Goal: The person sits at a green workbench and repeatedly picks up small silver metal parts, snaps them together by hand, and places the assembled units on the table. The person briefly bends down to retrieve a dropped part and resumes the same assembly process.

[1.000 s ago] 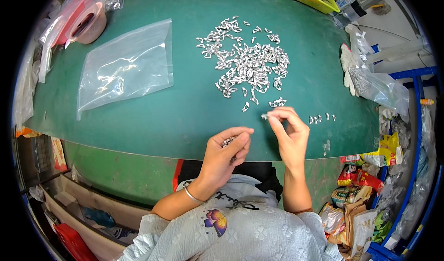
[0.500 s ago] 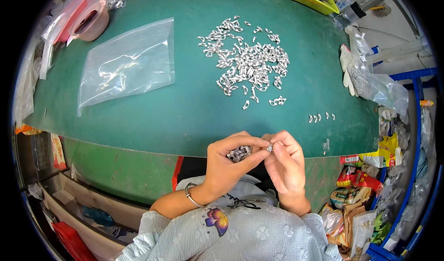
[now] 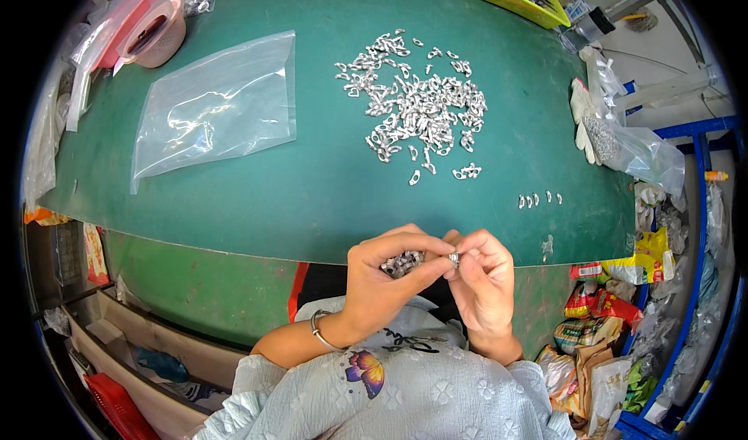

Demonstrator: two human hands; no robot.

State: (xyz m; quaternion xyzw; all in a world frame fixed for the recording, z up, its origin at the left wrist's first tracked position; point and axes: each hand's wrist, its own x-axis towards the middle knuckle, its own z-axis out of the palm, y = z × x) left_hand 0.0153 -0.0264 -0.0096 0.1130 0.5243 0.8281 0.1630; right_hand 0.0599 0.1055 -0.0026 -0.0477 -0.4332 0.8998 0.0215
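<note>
Several small silvery metal parts (image 3: 401, 264) are cupped in the palm of my left hand (image 3: 382, 272). Its thumb and forefinger come together at one small metal part (image 3: 453, 259), which my right hand (image 3: 485, 280) pinches from the other side. Both hands are just off the near edge of the green table (image 3: 312, 190). Beyond them lies a loose pile of the same kind of metal parts (image 3: 428, 109), curved and with holes. To the right, a short row of several such parts (image 3: 535, 201) stands apart from the pile.
A clear plastic bag (image 3: 222, 105) lies flat on the left. Pink basins (image 3: 160, 38) sit at the far left, a yellow-green tray (image 3: 522, 0) at the far right. Work gloves (image 3: 583, 120) and plastic bags rest by the right edge, near a blue rack (image 3: 701, 284).
The pinched part has turned a little and dropped slightly between my fingertips. My right fingers have shifted a little; the pile and the row are unchanged.
</note>
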